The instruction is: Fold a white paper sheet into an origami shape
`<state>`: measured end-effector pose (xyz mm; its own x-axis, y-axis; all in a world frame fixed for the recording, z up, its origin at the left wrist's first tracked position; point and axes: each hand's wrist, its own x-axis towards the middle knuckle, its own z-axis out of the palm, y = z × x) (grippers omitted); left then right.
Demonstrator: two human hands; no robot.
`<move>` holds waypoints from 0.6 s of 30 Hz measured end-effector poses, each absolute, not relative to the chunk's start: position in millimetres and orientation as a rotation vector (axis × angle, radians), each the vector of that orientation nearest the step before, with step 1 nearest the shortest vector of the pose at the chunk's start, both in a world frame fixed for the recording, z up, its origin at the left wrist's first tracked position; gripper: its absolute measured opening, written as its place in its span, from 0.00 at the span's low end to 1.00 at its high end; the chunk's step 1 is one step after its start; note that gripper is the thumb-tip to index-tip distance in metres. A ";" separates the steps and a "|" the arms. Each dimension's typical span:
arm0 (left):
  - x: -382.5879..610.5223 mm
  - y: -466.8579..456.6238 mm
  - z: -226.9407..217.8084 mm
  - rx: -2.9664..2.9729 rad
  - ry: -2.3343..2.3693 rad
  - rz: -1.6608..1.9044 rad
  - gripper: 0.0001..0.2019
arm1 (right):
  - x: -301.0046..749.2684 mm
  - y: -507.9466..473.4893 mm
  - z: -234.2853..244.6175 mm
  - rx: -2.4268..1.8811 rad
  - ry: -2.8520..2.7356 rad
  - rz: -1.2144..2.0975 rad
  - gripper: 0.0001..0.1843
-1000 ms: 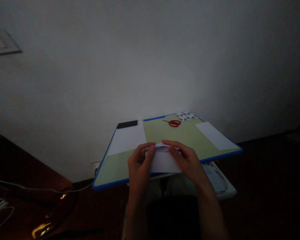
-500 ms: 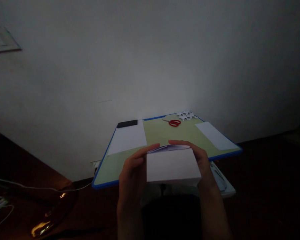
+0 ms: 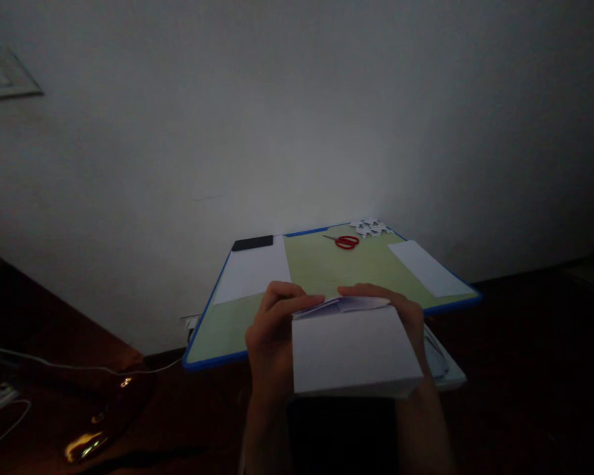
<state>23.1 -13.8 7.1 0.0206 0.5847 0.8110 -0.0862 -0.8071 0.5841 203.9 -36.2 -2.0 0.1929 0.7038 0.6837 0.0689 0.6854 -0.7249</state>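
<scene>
A folded white sheet of paper (image 3: pixel 351 349) is held up in front of me, above the near edge of a green board with a blue rim (image 3: pixel 327 267). My left hand (image 3: pixel 272 336) grips its left side, fingers curled over the top fold. On the right side my right hand (image 3: pixel 406 313) is mostly hidden behind the paper, with its fingers over the top edge.
On the board lie red scissors (image 3: pixel 346 242), a pile of small white paper cut-outs (image 3: pixel 369 227), a white sheet at the left (image 3: pixel 252 270), a white strip at the right (image 3: pixel 428 268) and a black object (image 3: pixel 251 243). A white wall stands behind. Cables (image 3: pixel 10 396) lie at the lower left.
The paper has been lifted off the board toward me and now shows a wider flat face. Both hands moved back with it, fingers shifting to its top edge.
</scene>
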 end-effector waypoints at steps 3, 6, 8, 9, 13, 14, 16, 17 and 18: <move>20.8 -13.3 9.5 1.936 0.516 1.811 0.09 | 201.6 -37.0 -1.3 -0.728 -1.343 0.509 0.06; 20.3 -16.4 12.9 2.022 0.455 1.684 0.08 | 199.8 -36.8 -0.4 -0.725 -1.347 0.478 0.07; 22.7 -19.6 14.2 1.963 0.460 1.744 0.08 | 199.8 -36.6 -0.2 -0.703 -1.351 0.461 0.07; 24.4 -21.1 14.6 1.939 0.466 1.770 0.09 | 200.2 -36.6 -0.1 -0.692 -1.357 0.460 0.07; 29.7 -24.1 14.9 1.918 0.480 1.793 0.11 | 202.5 -37.3 -0.3 -0.698 -1.381 0.462 0.06; 30.1 -24.0 14.8 1.922 0.472 1.793 0.11 | 203.1 -37.3 -0.7 -0.711 -1.391 0.461 0.06; 29.8 -23.0 14.1 1.931 0.451 1.801 0.10 | 203.9 -36.7 -2.1 -0.712 -1.408 0.459 0.07; 29.3 -22.4 13.7 1.937 0.444 1.806 0.10 | 204.2 -36.1 -3.2 -0.692 -1.415 0.453 0.07; 28.7 -21.7 13.2 1.945 0.442 1.810 0.10 | 204.4 -35.5 -4.3 -0.669 -1.418 0.443 0.07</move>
<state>28.7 -21.7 13.2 0.0904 0.5167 0.8514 -0.0662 -0.8499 0.5228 204.4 -35.5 -4.3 0.1201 0.6499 0.7504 0.1067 0.7431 -0.6606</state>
